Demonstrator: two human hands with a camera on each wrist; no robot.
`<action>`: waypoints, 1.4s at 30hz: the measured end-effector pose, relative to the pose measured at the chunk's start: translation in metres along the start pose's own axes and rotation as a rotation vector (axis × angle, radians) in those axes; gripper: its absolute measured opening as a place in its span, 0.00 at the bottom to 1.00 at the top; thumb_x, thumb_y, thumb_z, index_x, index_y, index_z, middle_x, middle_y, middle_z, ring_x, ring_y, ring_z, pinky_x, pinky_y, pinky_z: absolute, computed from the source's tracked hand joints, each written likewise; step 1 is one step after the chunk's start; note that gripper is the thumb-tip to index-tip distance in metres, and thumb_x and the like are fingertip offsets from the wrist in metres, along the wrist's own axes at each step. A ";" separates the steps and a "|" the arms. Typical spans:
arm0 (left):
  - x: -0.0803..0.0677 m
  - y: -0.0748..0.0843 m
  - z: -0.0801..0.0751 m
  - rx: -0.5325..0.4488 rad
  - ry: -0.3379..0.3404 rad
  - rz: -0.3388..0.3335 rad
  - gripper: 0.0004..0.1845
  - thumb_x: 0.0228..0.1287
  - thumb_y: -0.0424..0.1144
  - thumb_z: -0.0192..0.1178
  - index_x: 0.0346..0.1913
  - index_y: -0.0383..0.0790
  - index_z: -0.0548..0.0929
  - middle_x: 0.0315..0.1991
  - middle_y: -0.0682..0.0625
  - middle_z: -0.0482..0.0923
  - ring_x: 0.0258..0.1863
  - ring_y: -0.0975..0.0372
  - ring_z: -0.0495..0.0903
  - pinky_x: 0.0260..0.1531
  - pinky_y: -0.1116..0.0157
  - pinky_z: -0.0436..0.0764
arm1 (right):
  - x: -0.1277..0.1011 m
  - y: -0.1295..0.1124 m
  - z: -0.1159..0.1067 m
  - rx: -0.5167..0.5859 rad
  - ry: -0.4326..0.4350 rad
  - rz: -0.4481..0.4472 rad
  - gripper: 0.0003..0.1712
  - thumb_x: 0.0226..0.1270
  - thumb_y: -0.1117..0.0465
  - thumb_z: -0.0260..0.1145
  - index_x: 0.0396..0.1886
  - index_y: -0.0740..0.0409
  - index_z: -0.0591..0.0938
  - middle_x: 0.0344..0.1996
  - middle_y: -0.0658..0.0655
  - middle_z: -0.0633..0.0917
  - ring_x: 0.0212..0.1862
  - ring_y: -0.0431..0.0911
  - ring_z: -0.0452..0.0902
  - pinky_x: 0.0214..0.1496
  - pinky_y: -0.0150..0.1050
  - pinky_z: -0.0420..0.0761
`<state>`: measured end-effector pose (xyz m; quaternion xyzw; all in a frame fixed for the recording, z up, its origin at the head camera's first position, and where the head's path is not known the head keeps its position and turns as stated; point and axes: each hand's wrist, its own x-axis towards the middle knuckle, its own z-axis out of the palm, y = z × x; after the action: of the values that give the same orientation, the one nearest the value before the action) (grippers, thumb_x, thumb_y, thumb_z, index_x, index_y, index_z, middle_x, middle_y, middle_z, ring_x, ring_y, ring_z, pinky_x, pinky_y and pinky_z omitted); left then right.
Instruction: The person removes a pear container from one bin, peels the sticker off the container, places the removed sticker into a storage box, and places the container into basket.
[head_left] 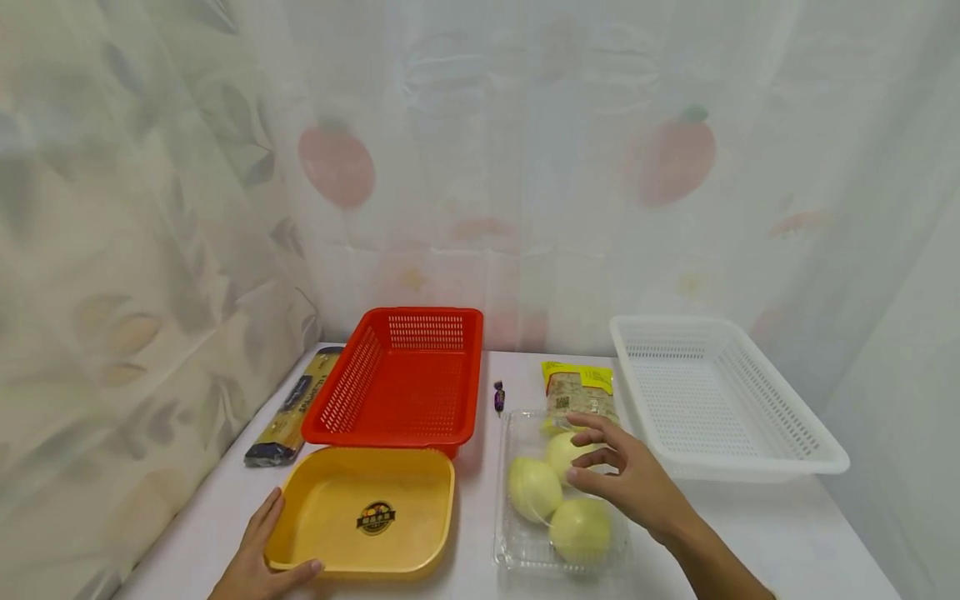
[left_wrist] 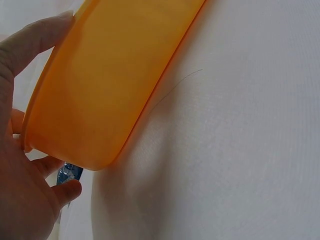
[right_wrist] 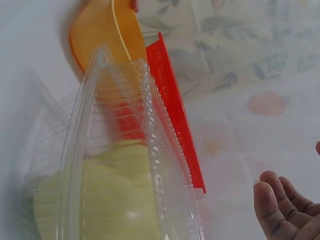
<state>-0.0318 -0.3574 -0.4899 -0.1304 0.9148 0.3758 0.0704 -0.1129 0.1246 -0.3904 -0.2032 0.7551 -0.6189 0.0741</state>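
My left hand (head_left: pixel 258 554) grips the near-left corner of a shallow yellow tray (head_left: pixel 337 492), thumb on the rim, fingers along its side. The left wrist view shows the tray (left_wrist: pixel 110 75) pinched between the thumb and the fingers of the left hand (left_wrist: pixel 25 190). To the right lies a clear plastic clamshell (head_left: pixel 517 550) with three pale yellow-green round fruits (head_left: pixel 534 488) inside. My right hand (head_left: pixel 622 479) hovers over it, fingers spread and relaxed, holding nothing. In the right wrist view the fingers (right_wrist: pixel 280 205) stay apart from the clamshell (right_wrist: pixel 125 125).
A red slotted basket (head_left: pixel 352 383) stands behind the tray, a white basket (head_left: pixel 705 400) at the right. A spaghetti pack (head_left: pixel 292 408) lies at the left, and a yellow snack packet (head_left: pixel 579 387) and a small purple candy (head_left: pixel 498 397) lie behind the clamshell. A curtain hangs behind.
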 end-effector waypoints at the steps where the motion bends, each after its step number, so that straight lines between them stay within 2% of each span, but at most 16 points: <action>1: 0.000 0.000 0.000 0.000 0.000 0.001 0.67 0.50 0.58 0.71 0.74 0.27 0.35 0.74 0.32 0.28 0.68 0.35 0.40 0.60 0.38 0.48 | -0.001 0.001 -0.001 0.001 0.003 -0.001 0.35 0.59 0.61 0.72 0.66 0.41 0.72 0.54 0.63 0.72 0.50 0.58 0.76 0.45 0.48 0.79; 13: 0.000 0.000 -0.001 0.005 -0.005 0.015 0.66 0.51 0.57 0.71 0.73 0.25 0.36 0.73 0.30 0.29 0.69 0.34 0.39 0.60 0.37 0.48 | -0.010 0.016 -0.020 -0.019 0.055 0.026 0.35 0.60 0.61 0.71 0.67 0.46 0.70 0.54 0.65 0.71 0.50 0.58 0.75 0.43 0.45 0.81; 21: 0.000 0.000 -0.001 0.003 -0.006 0.011 0.66 0.51 0.57 0.71 0.73 0.26 0.35 0.73 0.31 0.29 0.68 0.35 0.40 0.60 0.37 0.48 | -0.015 0.026 -0.030 -0.077 0.074 0.044 0.35 0.62 0.60 0.70 0.69 0.50 0.68 0.56 0.67 0.70 0.51 0.58 0.72 0.45 0.50 0.80; 25: 0.000 0.001 -0.001 0.003 -0.006 0.011 0.67 0.50 0.57 0.72 0.73 0.25 0.35 0.73 0.31 0.29 0.68 0.35 0.40 0.60 0.37 0.48 | -0.017 0.030 -0.034 -0.094 0.088 0.081 0.36 0.62 0.58 0.70 0.69 0.48 0.67 0.57 0.66 0.70 0.53 0.59 0.70 0.45 0.52 0.79; 33: 0.001 0.001 -0.001 -0.002 -0.008 -0.007 0.67 0.51 0.58 0.71 0.73 0.26 0.35 0.74 0.32 0.28 0.68 0.35 0.40 0.60 0.38 0.48 | -0.018 0.040 -0.036 -0.111 0.116 0.171 0.39 0.59 0.55 0.72 0.70 0.47 0.67 0.60 0.66 0.68 0.55 0.60 0.68 0.44 0.51 0.78; 42: 0.001 0.000 -0.001 0.008 -0.007 0.000 0.67 0.51 0.58 0.71 0.73 0.26 0.34 0.74 0.32 0.27 0.68 0.35 0.40 0.60 0.38 0.49 | -0.014 0.056 -0.038 -0.146 0.114 0.268 0.43 0.58 0.49 0.73 0.71 0.40 0.63 0.61 0.67 0.63 0.56 0.62 0.65 0.43 0.48 0.77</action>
<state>-0.0325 -0.3583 -0.4899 -0.1288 0.9161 0.3725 0.0740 -0.1259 0.1730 -0.4382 -0.0698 0.8213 -0.5576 0.0980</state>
